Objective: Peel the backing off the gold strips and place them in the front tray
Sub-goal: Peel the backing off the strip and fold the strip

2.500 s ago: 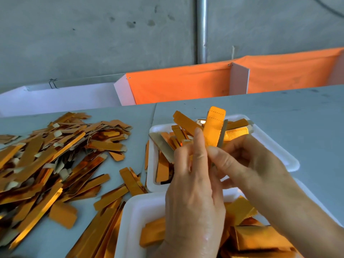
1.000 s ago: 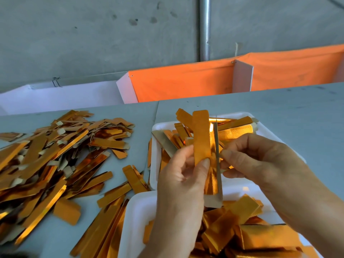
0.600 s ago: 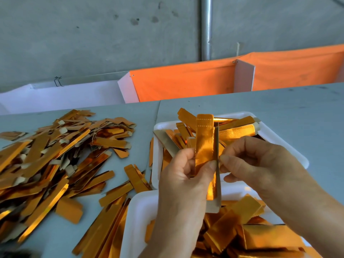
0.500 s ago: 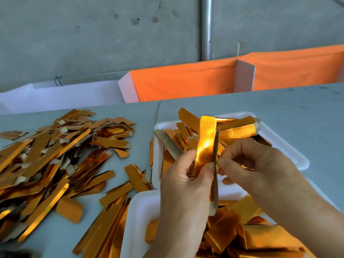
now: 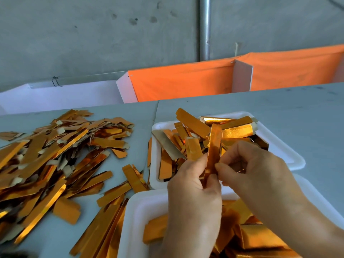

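Nearest, a white tray (image 5: 137, 216) of gold pieces is seen under the wrists. Just above it, one upright gold strip (image 5: 213, 149) is pinched by both the left hand (image 5: 193, 192) and the right hand (image 5: 256, 174). A second tray (image 5: 290, 157) is parked behind; loose strips (image 5: 55, 155) are scattered left across the surface (image 5: 279, 112).

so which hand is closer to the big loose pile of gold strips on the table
Left. The left hand sits just right of the loose pile, pinching the upright gold strip. The right hand is farther right, on the strip's other side.
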{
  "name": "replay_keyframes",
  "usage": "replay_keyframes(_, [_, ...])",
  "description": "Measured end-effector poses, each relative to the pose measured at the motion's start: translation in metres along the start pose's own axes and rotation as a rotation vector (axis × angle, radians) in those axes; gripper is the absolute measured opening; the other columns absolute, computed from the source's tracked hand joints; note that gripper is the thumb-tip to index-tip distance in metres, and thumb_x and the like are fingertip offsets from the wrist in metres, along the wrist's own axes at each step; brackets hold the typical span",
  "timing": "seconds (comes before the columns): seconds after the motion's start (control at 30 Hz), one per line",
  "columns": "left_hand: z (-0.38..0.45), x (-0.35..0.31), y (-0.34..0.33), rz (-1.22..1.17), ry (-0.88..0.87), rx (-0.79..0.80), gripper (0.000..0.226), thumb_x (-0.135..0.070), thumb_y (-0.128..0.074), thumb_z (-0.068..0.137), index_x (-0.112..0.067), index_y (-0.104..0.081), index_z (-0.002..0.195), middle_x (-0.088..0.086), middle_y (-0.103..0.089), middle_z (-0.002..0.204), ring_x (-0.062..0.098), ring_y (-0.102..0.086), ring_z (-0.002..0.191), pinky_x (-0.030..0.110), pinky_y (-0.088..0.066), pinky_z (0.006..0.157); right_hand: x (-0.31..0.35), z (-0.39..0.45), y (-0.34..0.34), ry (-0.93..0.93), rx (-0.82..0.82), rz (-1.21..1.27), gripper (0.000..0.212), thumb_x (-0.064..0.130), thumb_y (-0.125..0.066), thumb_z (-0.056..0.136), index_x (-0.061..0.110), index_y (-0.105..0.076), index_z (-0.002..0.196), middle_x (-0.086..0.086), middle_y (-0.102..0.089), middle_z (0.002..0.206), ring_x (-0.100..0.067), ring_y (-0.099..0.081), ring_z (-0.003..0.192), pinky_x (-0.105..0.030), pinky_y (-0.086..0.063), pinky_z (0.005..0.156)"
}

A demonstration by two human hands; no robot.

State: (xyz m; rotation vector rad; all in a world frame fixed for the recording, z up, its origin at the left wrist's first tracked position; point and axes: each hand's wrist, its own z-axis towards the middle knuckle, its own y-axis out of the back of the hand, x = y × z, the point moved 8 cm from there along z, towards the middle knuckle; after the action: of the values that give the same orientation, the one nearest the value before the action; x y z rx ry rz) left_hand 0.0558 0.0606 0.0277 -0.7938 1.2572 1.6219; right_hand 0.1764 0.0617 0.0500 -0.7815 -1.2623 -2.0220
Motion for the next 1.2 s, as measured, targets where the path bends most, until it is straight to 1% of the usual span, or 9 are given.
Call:
replay_keyframes(0.27, [0.002,0.002,-0.002,-0.178,0.037,0.081,0.028,-0.015,-0.056,0.086,-0.037,-0.069,0.096,-0.003,-0.067,0.085,0.011,-0.061,0.075,0.023,-0.050,0.064,0.012,-0.006,0.002,0.024,0.032,0.069,0.018,0.018,-0.066,0.083,0.030,-0.063,0.071,0.014,-0.068,0.065,0.005,-0.063,0.065,-0.005,-0.045,0.059])
replay_keyframes(0.4, [0.004,0.000,-0.002,-0.350,0.078,0.156,0.017,-0.032,-0.064,0.080,-0.040,-0.070,0.094,-0.001,-0.071,0.087,0.022,-0.068,0.083,0.048,-0.057,0.075,0.007,-0.003,-0.001,-0.059,0.205,0.434,0.021,0.020,-0.056,0.086,0.024,-0.072,0.074,0.006,-0.056,0.046,-0.001,-0.050,0.041,-0.008,-0.039,0.042])
replay_keyframes(0.53, [0.005,0.010,0.002,-0.368,0.145,0.120,0.020,-0.030,-0.065,0.085,-0.048,-0.071,0.088,-0.009,-0.073,0.082,0.010,-0.069,0.078,0.028,-0.057,0.065,0.009,0.006,0.009,-0.039,0.219,0.765,0.017,0.021,-0.056,0.090,0.018,-0.070,0.083,-0.005,-0.069,0.068,-0.010,-0.034,0.039,-0.012,-0.035,0.042])
replay_keyframes(0.67, [0.001,0.011,-0.006,-0.366,0.194,0.194,0.031,-0.024,-0.061,0.089,-0.051,-0.071,0.078,-0.010,-0.073,0.080,0.007,-0.068,0.076,0.018,-0.054,0.064,-0.018,0.021,0.041,-0.059,-0.062,0.746,0.016,0.041,-0.063,0.075,0.026,-0.067,0.079,0.001,-0.072,0.085,-0.009,-0.058,0.059,-0.022,-0.044,0.058])
replay_keyframes(0.73, [0.001,0.011,-0.007,-0.354,0.199,0.217,0.038,-0.025,-0.056,0.093,-0.056,-0.068,0.075,-0.011,-0.073,0.081,0.007,-0.068,0.078,0.016,-0.054,0.063,-0.028,0.025,0.038,-0.109,-0.022,0.673,0.035,0.053,-0.072,0.062,0.029,-0.068,0.087,0.005,-0.072,0.087,-0.008,-0.068,0.078,-0.028,-0.048,0.070])
replay_keyframes(0.87, [0.001,0.010,-0.012,-0.323,0.170,0.268,0.033,-0.030,-0.048,0.097,-0.052,-0.068,0.085,0.004,-0.073,0.091,0.021,-0.067,0.088,0.041,-0.057,0.080,-0.027,0.023,0.019,-0.156,0.217,0.632,0.044,0.044,-0.076,0.063,0.022,-0.071,0.100,-0.003,-0.074,0.094,-0.021,-0.070,0.089,-0.040,-0.051,0.081])
replay_keyframes(1.0, [0.000,0.012,-0.009,-0.223,0.113,0.265,0.031,-0.033,-0.038,0.100,-0.053,-0.061,0.108,-0.008,-0.070,0.103,0.008,-0.064,0.101,0.035,-0.050,0.095,-0.023,0.018,0.013,-0.165,0.288,0.640,0.026,0.032,-0.068,0.068,0.018,-0.073,0.089,-0.004,-0.073,0.079,-0.011,-0.067,0.070,-0.022,-0.051,0.059])
replay_keyframes(1.1, [0.004,-0.001,0.003,-0.018,-0.046,0.112,0.034,-0.052,-0.029,0.094,-0.055,-0.046,0.123,-0.041,-0.056,0.094,-0.018,-0.050,0.097,0.004,-0.041,0.082,-0.029,0.020,0.015,-0.205,0.218,0.645,0.011,0.014,-0.067,0.080,0.018,-0.072,0.089,-0.011,-0.069,0.077,-0.012,-0.065,0.064,-0.018,-0.051,0.054])
replay_keyframes(1.2, [0.002,-0.012,0.002,0.172,-0.176,0.080,0.059,-0.079,-0.030,0.077,-0.058,-0.031,0.132,-0.039,-0.046,0.109,-0.019,-0.041,0.107,0.006,-0.039,0.083,-0.030,0.021,0.018,-0.206,0.153,0.643,0.020,0.006,-0.061,0.087,0.022,-0.070,0.095,-0.013,-0.068,0.080,-0.016,-0.068,0.065,-0.021,-0.053,0.057])
